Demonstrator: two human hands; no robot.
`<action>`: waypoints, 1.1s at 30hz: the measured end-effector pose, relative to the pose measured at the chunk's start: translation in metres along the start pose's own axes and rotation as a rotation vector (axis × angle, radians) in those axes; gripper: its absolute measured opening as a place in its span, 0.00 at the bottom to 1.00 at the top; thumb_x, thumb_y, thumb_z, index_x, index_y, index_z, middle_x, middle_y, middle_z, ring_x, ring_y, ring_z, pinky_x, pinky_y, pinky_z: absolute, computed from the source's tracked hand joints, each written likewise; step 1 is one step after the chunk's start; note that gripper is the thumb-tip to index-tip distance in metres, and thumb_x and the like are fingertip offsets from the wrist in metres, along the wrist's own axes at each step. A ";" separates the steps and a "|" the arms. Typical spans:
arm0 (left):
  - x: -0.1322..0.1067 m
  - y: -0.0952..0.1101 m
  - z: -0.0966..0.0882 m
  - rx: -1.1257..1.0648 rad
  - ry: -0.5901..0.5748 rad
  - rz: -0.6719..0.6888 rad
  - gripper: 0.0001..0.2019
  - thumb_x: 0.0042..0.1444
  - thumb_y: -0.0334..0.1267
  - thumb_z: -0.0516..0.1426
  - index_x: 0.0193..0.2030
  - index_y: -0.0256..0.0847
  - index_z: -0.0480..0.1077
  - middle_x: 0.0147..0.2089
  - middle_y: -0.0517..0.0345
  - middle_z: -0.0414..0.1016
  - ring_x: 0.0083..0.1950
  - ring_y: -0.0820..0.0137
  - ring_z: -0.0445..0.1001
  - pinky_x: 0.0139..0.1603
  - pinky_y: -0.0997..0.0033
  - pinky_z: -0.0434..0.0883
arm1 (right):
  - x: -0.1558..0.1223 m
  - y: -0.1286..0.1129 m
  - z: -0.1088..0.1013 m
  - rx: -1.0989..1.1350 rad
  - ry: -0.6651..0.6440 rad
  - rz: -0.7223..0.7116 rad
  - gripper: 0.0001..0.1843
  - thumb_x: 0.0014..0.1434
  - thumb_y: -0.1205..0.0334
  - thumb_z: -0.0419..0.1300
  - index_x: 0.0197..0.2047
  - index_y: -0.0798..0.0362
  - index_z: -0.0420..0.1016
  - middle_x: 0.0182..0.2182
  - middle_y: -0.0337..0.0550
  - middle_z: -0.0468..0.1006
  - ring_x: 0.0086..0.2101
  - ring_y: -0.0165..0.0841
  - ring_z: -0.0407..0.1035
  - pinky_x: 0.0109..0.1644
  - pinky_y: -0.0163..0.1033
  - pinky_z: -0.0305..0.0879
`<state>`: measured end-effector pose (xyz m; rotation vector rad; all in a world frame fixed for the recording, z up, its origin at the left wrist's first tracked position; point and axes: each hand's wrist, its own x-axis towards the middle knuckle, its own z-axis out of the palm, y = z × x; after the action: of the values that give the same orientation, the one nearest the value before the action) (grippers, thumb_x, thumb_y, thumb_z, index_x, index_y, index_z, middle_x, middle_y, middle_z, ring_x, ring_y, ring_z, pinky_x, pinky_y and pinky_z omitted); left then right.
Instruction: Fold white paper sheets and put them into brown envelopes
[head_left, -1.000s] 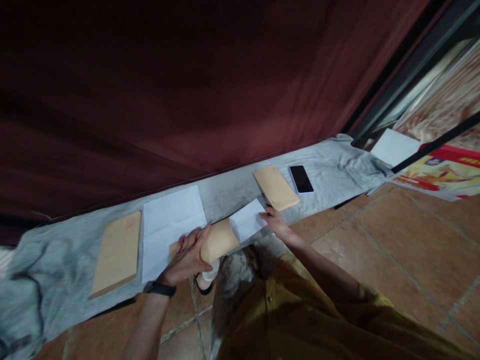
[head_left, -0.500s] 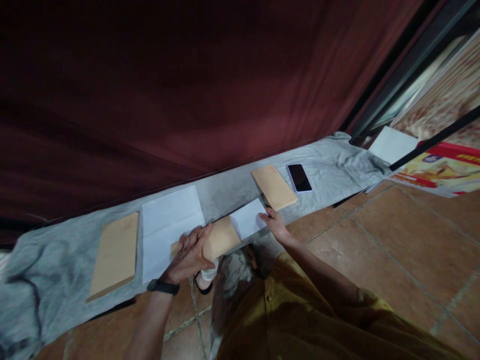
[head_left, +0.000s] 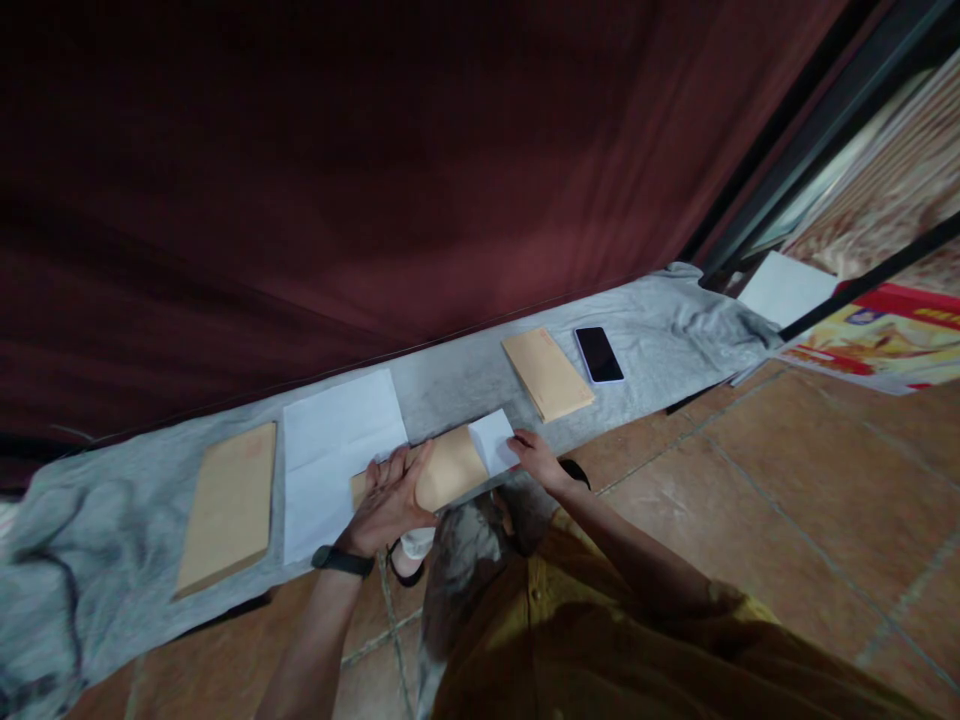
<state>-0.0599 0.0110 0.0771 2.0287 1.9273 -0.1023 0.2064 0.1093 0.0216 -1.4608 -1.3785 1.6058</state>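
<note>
A brown envelope (head_left: 454,465) lies slantwise in front of me, with a folded white paper (head_left: 491,440) partly inside its right end. My left hand (head_left: 390,500) holds the envelope's left part, fingers across the top and thumb along the near edge. At the other end, my right hand (head_left: 534,458) pinches the outer edge of the folded paper. A flat white sheet with a crease (head_left: 337,425) lies beneath and beyond my left hand. How deep the paper sits in the envelope is hidden.
A grey cloth (head_left: 442,380) covers the narrow bench. Brown envelopes lie on it, a stack (head_left: 229,505) at the left and another stack (head_left: 547,372) at the right, beside a phone (head_left: 599,355). Behind hangs a dark red curtain (head_left: 420,220). The tiled floor (head_left: 750,500) is on my side.
My right hand has moved left, and the folded paper has slid further into the envelope, so less of it shows. My left hand and the envelope have shifted slightly right.
</note>
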 end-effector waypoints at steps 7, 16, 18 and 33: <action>0.004 0.007 -0.001 0.002 -0.007 -0.008 0.60 0.43 0.53 0.66 0.77 0.47 0.36 0.75 0.38 0.49 0.76 0.45 0.46 0.73 0.39 0.39 | -0.009 -0.007 -0.002 -0.216 -0.015 -0.074 0.11 0.63 0.63 0.55 0.47 0.52 0.75 0.27 0.37 0.74 0.28 0.31 0.70 0.33 0.34 0.67; 0.009 0.010 -0.001 0.004 -0.014 -0.003 0.61 0.41 0.53 0.67 0.77 0.47 0.37 0.76 0.38 0.47 0.77 0.42 0.44 0.73 0.38 0.38 | -0.013 -0.005 -0.003 -0.508 0.030 -0.176 0.14 0.64 0.65 0.55 0.51 0.52 0.76 0.31 0.43 0.79 0.33 0.37 0.74 0.41 0.39 0.67; 0.011 0.012 0.000 -0.006 -0.005 0.004 0.60 0.41 0.52 0.67 0.77 0.48 0.37 0.76 0.38 0.46 0.77 0.42 0.44 0.73 0.37 0.38 | -0.013 -0.007 0.000 -0.559 0.028 -0.187 0.14 0.64 0.65 0.55 0.51 0.51 0.77 0.34 0.45 0.81 0.36 0.38 0.75 0.43 0.38 0.67; 0.019 0.013 0.003 -0.001 -0.034 -0.007 0.60 0.42 0.53 0.67 0.77 0.50 0.36 0.76 0.40 0.44 0.77 0.43 0.45 0.73 0.37 0.38 | -0.019 -0.009 0.002 -0.648 0.014 -0.229 0.14 0.67 0.66 0.54 0.52 0.53 0.75 0.35 0.46 0.82 0.37 0.38 0.76 0.42 0.37 0.66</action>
<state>-0.0451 0.0285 0.0717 2.0071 1.9140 -0.1366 0.2074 0.0940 0.0367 -1.5660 -2.0941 1.0430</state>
